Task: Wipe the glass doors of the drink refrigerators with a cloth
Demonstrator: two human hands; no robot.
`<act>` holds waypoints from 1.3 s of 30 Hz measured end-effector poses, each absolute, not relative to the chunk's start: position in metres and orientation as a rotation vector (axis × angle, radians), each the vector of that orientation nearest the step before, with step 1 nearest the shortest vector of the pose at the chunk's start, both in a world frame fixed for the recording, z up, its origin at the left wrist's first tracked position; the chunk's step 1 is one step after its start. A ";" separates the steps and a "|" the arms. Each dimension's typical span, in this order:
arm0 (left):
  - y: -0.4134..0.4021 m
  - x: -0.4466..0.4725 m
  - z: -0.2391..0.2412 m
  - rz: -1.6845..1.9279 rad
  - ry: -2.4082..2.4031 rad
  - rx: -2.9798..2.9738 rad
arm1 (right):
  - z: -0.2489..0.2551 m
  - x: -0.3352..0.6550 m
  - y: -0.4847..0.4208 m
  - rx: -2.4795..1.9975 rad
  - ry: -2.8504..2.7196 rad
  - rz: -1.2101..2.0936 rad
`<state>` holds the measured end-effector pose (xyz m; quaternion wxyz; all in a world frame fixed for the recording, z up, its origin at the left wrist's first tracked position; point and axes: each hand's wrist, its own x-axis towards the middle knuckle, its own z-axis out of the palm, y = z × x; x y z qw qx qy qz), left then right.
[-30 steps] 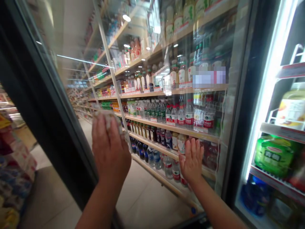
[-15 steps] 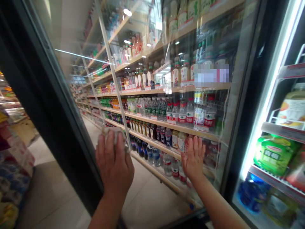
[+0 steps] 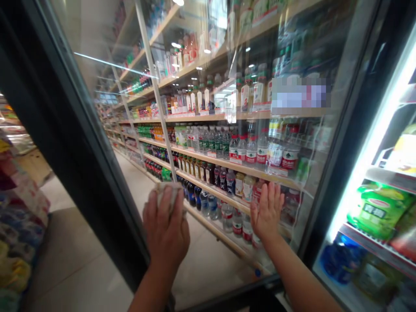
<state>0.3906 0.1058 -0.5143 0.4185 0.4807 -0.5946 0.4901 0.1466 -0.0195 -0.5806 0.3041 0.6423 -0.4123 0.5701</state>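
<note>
A glass door [image 3: 204, 268] in a dark frame [image 3: 94, 208] stands tilted across the view. My left hand [image 3: 167, 229] presses a pale, crumpled cloth [image 3: 175, 189] to the glass near the frame's left side. Its fingers lie over the cloth, which shows past the fingertips and at the right edge of the hand. To the right, my right hand [image 3: 267, 214] rests on the same pane. Its palm is flat, fingers stretched upward, with nothing held.
Through the glass appear wooden shelves [image 3: 214, 161] with many drink bottles. At the right is a lit cooler with a green package [image 3: 373, 212] and a blue container [image 3: 342, 258]. Stacked goods [image 3: 19, 216] stand on the tiled floor at the left.
My left hand has slid right with the cloth, and slightly down. My right hand stays flat in about the same place on the glass. The view has shifted a little.
</note>
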 end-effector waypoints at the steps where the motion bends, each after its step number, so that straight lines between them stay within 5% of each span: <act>1: 0.107 0.394 -0.507 1.232 -1.433 1.223 | -0.581 0.147 -0.019 1.698 -1.094 1.510; 11: 0.115 0.365 -0.652 1.056 -1.945 1.188 | -0.584 0.142 -0.020 1.731 -1.105 1.503; 20: 0.120 0.407 -0.551 1.308 -1.300 1.364 | -0.584 0.142 -0.020 1.708 -1.098 1.501; 29: 0.139 0.388 -0.714 1.179 -1.502 1.523 | -0.587 0.140 -0.022 1.735 -1.117 1.501; 32: 0.135 0.397 -0.686 1.201 -1.453 1.511 | -0.587 0.141 -0.022 1.731 -1.101 1.503; 39: 0.109 0.400 -0.525 1.139 -1.257 1.333 | -0.586 0.141 -0.021 1.730 -1.128 1.502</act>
